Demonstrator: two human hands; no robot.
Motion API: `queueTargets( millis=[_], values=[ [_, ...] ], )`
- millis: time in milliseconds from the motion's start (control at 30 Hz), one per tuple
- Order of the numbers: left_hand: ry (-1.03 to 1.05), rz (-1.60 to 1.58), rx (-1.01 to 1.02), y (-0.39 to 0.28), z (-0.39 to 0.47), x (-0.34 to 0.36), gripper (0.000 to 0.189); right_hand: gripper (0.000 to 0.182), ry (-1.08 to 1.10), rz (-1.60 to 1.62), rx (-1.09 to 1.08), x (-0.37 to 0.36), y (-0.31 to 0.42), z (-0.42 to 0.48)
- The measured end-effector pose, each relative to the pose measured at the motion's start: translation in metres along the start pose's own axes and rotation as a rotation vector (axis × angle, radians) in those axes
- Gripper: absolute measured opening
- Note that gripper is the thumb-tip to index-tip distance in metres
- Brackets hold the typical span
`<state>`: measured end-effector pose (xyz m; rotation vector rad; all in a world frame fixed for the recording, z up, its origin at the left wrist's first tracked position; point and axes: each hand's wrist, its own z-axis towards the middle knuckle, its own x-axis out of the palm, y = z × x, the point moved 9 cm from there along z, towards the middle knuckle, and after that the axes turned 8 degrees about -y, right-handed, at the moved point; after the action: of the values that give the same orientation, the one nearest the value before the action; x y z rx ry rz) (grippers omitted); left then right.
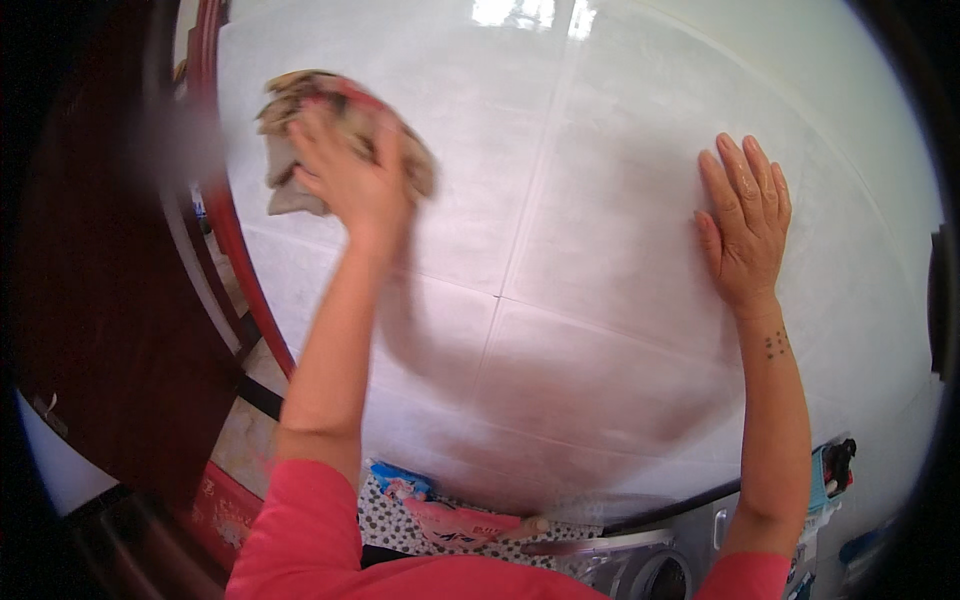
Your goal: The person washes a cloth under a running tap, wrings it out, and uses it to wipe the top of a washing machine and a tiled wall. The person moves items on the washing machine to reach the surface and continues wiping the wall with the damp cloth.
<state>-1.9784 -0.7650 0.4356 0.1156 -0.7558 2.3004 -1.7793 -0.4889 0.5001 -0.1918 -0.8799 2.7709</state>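
Pale wall tiles (600, 247) with straight joints fill the middle of the head view. At the upper left, my left hand (360, 180) presses a bunched tan and red patterned cloth (416, 161) against them, palm towards the wall; hand and cloth are slightly blurred. On the right, my right hand (746, 225) rests on the tiles with its fingers up and the thumb a little apart. Its skin looks wet, and it holds nothing.
A dark brown door (112, 247) and a red door frame (247, 262) stand at the left. Below are blue and pink packages (457, 525) over a pebble-patterned floor, a grey washing machine (701, 525) with its round door ajar, and a turquoise basket (821, 480) at the lower right.
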Motion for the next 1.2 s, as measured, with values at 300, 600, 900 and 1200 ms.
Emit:
queueTargets(
  millis=[300,600,900,1200],
  values=[
    [1.089,-0.529,0.85,-0.203,-0.369,-0.015,0.056,0.042,-0.125,0.062,0.114,-0.005,-0.023,-0.003],
    [1.075,-0.285,0.696,-0.066,-0.281,-0.012,0.063,0.037,-0.082,-0.085,0.083,0.001,-0.028,-0.013],
    [0.141,-0.069,-0.654,0.301,-0.104,-0.059,0.074,0.037,-0.168,-0.12,0.048,-0.001,-0.02,-0.019],
    [0.234,-0.095,-0.068,0.029,-0.2,-0.05,0.087,0.038,-0.14,-0.195,0.03,-0.004,-0.014,-0.019]
  ],
)
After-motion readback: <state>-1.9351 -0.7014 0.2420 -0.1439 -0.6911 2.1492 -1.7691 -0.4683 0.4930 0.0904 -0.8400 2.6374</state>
